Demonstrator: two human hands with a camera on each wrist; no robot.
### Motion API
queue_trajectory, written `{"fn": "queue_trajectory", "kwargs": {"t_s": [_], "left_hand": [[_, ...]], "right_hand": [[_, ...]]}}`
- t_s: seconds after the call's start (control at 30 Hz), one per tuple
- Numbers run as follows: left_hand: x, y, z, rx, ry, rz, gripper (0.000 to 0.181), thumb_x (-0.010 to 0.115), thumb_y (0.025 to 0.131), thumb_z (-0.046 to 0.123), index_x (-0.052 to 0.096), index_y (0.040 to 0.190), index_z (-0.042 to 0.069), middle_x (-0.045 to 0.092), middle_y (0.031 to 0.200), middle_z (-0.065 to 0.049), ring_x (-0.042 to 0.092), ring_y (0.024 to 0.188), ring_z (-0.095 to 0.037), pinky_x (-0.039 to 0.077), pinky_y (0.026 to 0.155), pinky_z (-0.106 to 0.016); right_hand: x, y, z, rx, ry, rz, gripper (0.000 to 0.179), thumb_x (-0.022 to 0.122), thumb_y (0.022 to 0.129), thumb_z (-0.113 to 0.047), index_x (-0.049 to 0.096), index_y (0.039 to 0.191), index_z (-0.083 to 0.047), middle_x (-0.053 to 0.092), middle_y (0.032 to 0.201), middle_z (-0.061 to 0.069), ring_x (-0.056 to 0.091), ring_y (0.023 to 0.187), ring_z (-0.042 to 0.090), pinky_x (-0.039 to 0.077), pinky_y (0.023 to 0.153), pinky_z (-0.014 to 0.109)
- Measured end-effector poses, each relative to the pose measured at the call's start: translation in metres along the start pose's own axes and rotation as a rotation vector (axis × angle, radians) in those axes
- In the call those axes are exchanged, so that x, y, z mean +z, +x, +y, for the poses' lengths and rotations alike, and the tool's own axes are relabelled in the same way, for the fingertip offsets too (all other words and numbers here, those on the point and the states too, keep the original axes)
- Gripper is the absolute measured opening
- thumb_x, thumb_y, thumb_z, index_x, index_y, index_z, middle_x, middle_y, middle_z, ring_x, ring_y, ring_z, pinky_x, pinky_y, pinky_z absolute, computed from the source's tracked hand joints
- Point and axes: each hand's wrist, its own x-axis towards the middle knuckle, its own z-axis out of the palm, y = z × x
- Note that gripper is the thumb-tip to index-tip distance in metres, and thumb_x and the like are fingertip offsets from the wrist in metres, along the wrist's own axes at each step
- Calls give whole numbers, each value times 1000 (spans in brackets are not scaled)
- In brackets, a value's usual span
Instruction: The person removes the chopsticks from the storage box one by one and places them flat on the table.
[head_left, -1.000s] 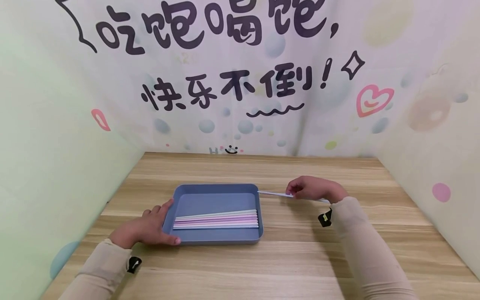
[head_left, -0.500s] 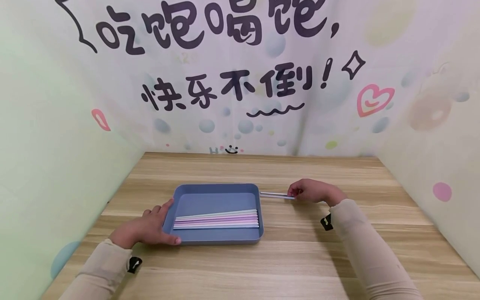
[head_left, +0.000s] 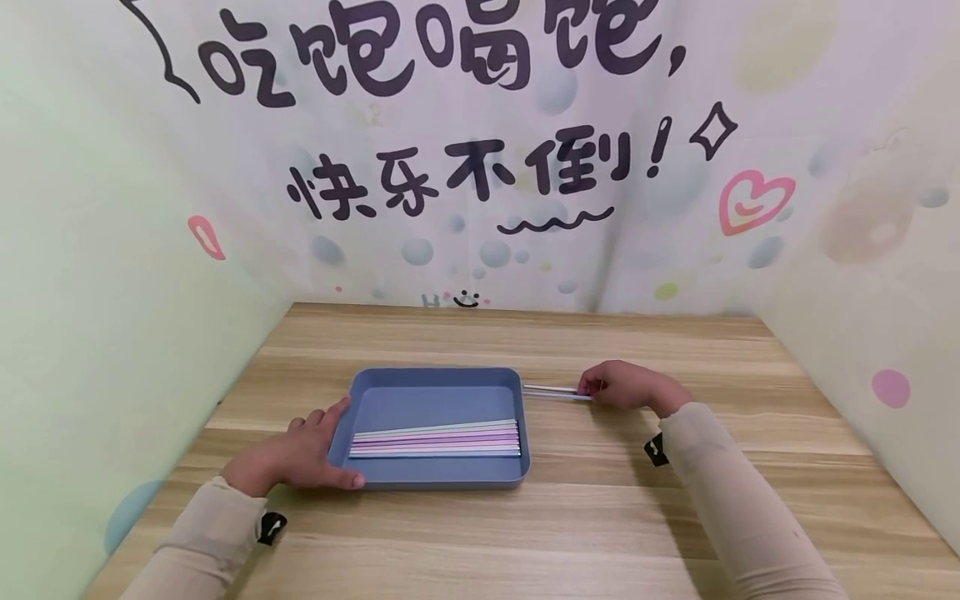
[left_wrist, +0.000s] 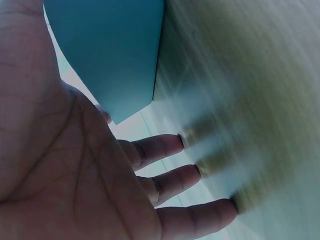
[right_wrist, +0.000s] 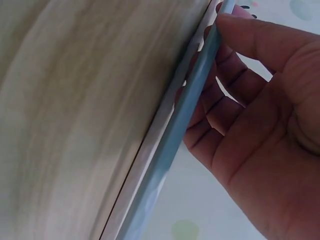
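Observation:
In the head view my right hand [head_left: 626,385] pinches two thin chopsticks [head_left: 558,396] just right of a blue-grey tray [head_left: 431,377]. The right wrist view shows the thumb on a blue chopstick [right_wrist: 187,105], with a whitish chopstick [right_wrist: 145,160] alongside, close over the wood. Inside the tray, several white and pink chopsticks [head_left: 435,439] lie side by side toward the front. My left hand [head_left: 303,454] rests at the tray's left front corner, thumb along the front wall. Three of its fingers [left_wrist: 175,185] extend nearly straight down to the table in the left wrist view.
The wood-grain table [head_left: 480,550] meets a printed cloth backdrop [head_left: 465,250] with black lettering at the back. Pale walls [head_left: 97,292] stand to the left and right. Each wrist has a small black strapped piece [head_left: 272,527].
My right hand has shifted slightly toward me, and two separate chopsticks now show at its fingertips where one line showed before. The left hand and tray have stayed put.

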Motion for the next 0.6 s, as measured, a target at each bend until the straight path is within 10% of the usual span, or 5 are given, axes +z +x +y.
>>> {"fn": "queue_trajectory", "kwargs": {"t_s": [0.6], "left_hand": [[1,0,1,-1,5,7,125,79,73,64,12,153,-6,36,138,-38,40,119,-57,37,93,-67]], "right_hand": [[3,-1,7,10,5,4,18,60,89,8,68,94,-8,53,77,-2,47,72,15,40,68,32]]}}
